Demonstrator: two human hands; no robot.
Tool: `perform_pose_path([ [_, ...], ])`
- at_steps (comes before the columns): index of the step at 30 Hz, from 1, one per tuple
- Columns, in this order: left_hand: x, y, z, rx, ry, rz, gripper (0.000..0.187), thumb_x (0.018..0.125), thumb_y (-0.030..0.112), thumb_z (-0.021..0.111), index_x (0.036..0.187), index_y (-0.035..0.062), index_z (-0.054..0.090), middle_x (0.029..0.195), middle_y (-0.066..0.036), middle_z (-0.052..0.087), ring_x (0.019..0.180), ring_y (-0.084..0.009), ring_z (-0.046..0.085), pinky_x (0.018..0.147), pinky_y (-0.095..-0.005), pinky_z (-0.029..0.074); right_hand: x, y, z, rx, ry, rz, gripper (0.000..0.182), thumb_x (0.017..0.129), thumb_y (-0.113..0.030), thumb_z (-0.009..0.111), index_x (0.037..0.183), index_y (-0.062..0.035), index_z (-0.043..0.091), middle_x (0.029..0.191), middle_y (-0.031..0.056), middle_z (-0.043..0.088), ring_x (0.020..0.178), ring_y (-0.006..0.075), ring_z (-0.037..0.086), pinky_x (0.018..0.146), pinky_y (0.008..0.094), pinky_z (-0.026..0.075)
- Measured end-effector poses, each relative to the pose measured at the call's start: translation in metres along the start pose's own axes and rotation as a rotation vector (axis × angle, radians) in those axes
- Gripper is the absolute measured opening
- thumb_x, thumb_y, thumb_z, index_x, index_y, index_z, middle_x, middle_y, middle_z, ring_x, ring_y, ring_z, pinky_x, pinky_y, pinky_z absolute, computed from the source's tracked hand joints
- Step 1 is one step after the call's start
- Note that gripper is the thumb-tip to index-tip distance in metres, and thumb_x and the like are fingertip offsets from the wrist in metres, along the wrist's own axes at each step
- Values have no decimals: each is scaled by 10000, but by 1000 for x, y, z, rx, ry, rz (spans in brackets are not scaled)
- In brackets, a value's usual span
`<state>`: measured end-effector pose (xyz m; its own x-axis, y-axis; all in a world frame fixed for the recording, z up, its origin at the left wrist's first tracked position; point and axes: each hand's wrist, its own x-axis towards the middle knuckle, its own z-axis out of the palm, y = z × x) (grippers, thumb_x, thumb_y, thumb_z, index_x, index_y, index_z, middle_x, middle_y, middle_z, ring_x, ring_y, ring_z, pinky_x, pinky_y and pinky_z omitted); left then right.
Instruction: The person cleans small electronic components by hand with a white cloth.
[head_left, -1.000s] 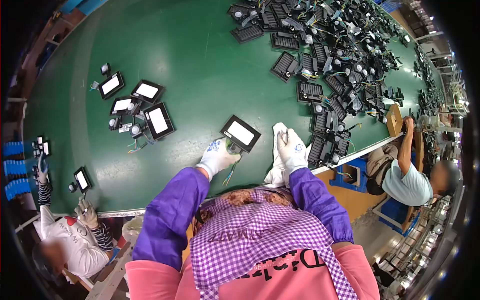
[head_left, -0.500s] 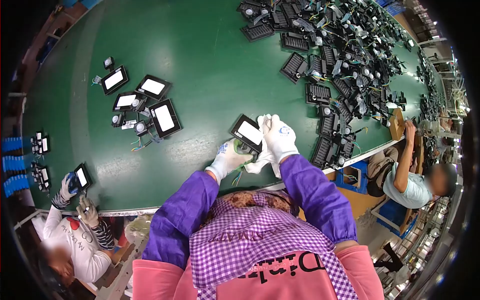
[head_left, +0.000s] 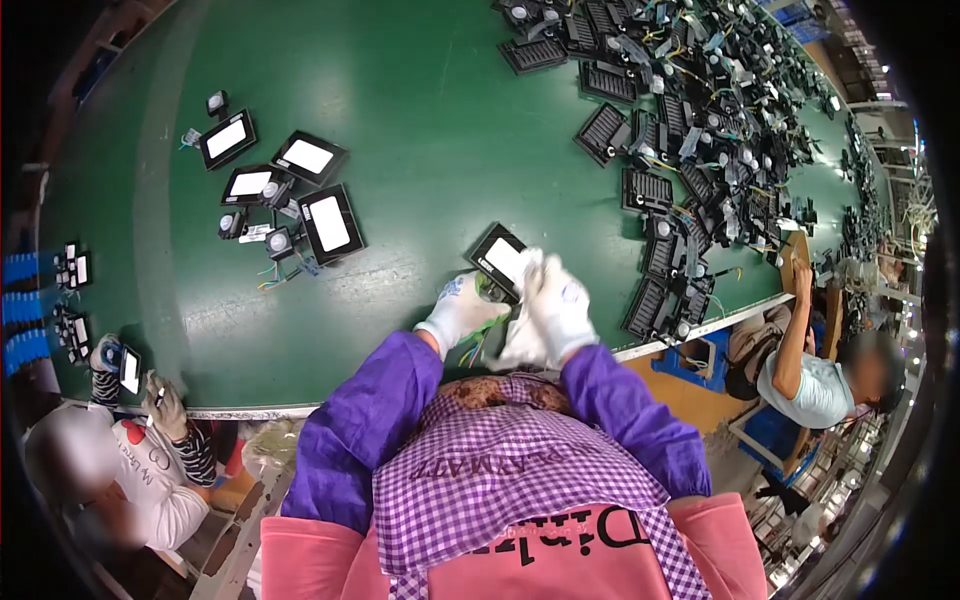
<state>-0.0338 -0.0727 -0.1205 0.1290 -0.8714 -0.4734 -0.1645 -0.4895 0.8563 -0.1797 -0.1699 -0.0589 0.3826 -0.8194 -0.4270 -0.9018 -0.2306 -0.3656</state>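
A small black floodlight [head_left: 490, 250] with a white front panel is tilted up over the green table in front of me. My left hand [head_left: 462, 308], in a white glove, grips its lower side, and coloured wires hang below that hand. In my gloved right hand [head_left: 558, 305] is a white cloth [head_left: 523, 338], bunched against the floodlight's right edge. The cloth hides part of the panel and my right fingertips.
Several floodlights [head_left: 330, 222] with round sensors lie face up at the left. A large pile of floodlights [head_left: 690, 150] covers the right side of the green table [head_left: 420, 130]. One co-worker [head_left: 150, 470] handles a floodlight at left; another person [head_left: 815, 370] sits at right.
My right hand has shifted slightly with the cloth across the floodlight's right edge. The view has turned a little. The left co-worker's head and floodlight have moved.
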Motion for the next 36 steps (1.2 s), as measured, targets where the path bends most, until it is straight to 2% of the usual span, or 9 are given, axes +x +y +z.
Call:
perform_pose_path([
  [9, 1, 22, -16, 10, -169, -149, 425, 766, 159, 742, 1143, 7, 617, 1005, -97, 700, 848, -189, 663, 771, -333, 545, 24, -5, 3, -210, -162, -126, 431, 965, -452, 464, 1231, -123, 545, 1088, 175, 673, 1074, 355, 629, 958, 628, 392],
  [13, -1, 34, -21, 95, -145, -130, 442, 712, 287, 742, 1068, 37, 663, 1084, -189, 688, 1036, -364, 646, 907, -405, 509, 61, -46, -28, -45, -119, -114, 359, 931, -403, 539, 1086, -79, 542, 1051, 197, 667, 1025, 392, 622, 863, 485, 480],
  [18, -7, 41, -25, 146, -126, -205, 537, 695, 334, 764, 1100, 8, 630, 1069, -177, 693, 1018, -322, 660, 892, -377, 507, 52, -47, -23, -411, -197, -598, 596, 875, -564, 547, 1240, -94, 502, 1097, 170, 666, 1102, 341, 607, 867, 435, 507],
  [20, 5, 5, -7, 183, -100, -174, 513, 716, 331, 754, 1102, 16, 630, 1060, -175, 695, 1015, -334, 658, 887, -378, 509, 85, -59, -17, -138, -198, -204, 454, 950, -466, 493, 1126, -60, 595, 1020, 194, 682, 1005, 377, 640, 856, 449, 511],
  [23, 0, 19, -19, 130, -139, -102, 654, 704, 430, 753, 1186, 13, 604, 1175, -234, 646, 1139, -388, 593, 970, -422, 486, 78, -63, -17, -164, -165, -198, 429, 965, -450, 474, 1153, -89, 612, 1070, 199, 676, 1031, 359, 641, 858, 488, 513],
  [27, -7, 25, -18, 205, -102, -187, 559, 727, 389, 738, 1145, 33, 628, 1137, -216, 664, 1085, -382, 619, 941, -433, 492, 38, -92, -20, -328, -245, -135, 754, 679, -497, 772, 1276, -104, 531, 1187, 170, 623, 1170, 293, 579, 1036, 467, 417],
  [30, -9, 31, -23, 64, -155, -127, 531, 725, 346, 737, 1133, 25, 629, 1128, -217, 666, 1079, -379, 622, 938, -433, 494, 87, -78, -41, -426, -335, -273, 577, 762, -446, 711, 1194, -90, 573, 1188, 160, 630, 1211, 292, 560, 992, 412, 464],
  [32, -2, 22, -22, 108, -111, -86, 528, 720, 340, 739, 1148, 49, 635, 1122, -205, 672, 1063, -382, 626, 932, -433, 501, 67, -83, -43, -417, -262, -284, 483, 832, -313, 699, 1253, -115, 569, 1253, 140, 619, 1256, 281, 542, 1031, 575, 408],
  [36, -2, 15, -15, 103, -114, -110, 534, 712, 343, 760, 1130, 32, 636, 1074, -209, 687, 1024, -379, 646, 912, -431, 512, 31, -106, -56, -579, -342, -447, 489, 853, -399, 631, 1256, -136, 543, 1230, 166, 629, 1223, 300, 561, 1009, 612, 412],
])
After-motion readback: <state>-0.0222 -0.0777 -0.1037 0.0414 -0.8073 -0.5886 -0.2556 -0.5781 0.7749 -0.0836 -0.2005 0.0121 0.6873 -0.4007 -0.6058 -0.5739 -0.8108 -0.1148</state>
